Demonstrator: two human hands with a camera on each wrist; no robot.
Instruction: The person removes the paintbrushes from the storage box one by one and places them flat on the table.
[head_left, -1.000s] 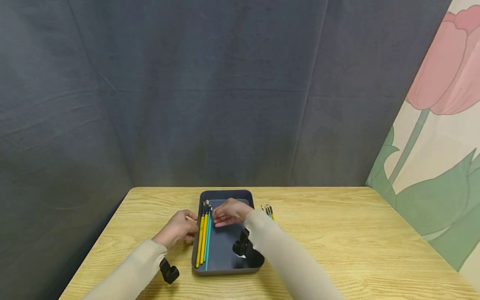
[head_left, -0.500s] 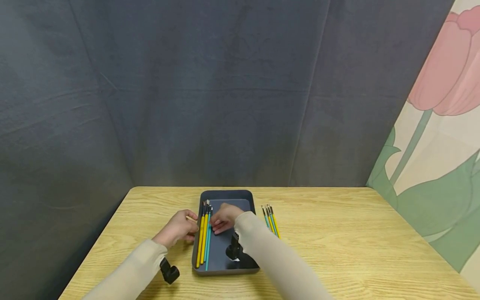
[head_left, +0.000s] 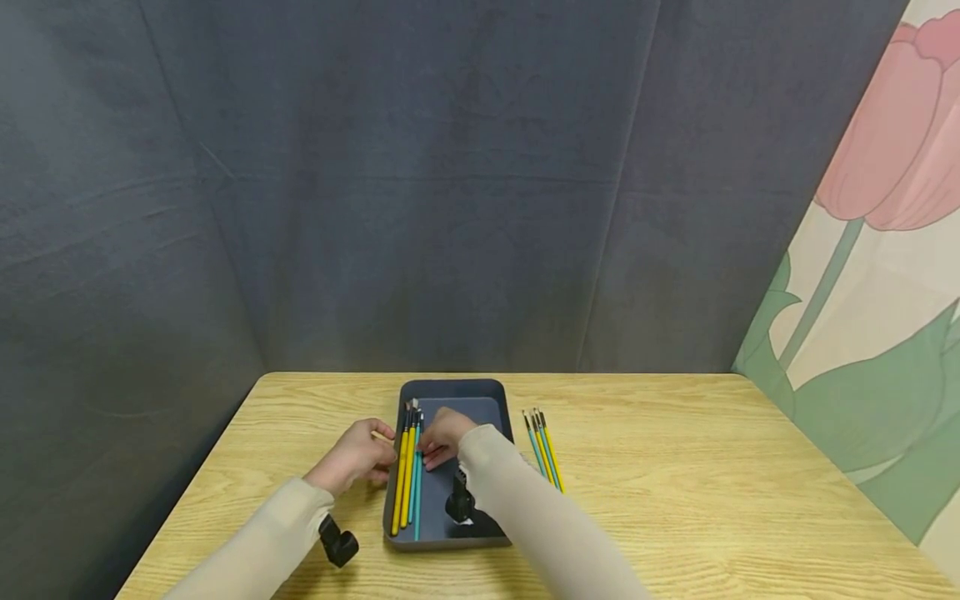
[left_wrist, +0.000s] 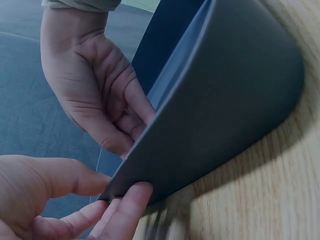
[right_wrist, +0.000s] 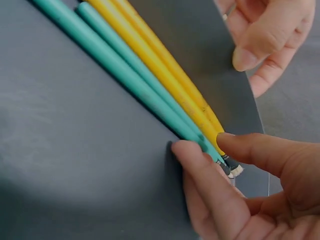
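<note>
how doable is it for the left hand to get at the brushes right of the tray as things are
Probably not directly: the left hand holds the left rim of the tray, and that tray and the right arm lie between it and the brushes.

The person wears plain cream long sleeves point(head_left: 555, 521), slightly wrinkled at the cuffs point(head_left: 321, 495), and small black wrist cameras point(head_left: 342, 549).

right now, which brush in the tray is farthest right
The outer teal brush; the other teal brush lies between it and the two yellow brushes.
</note>
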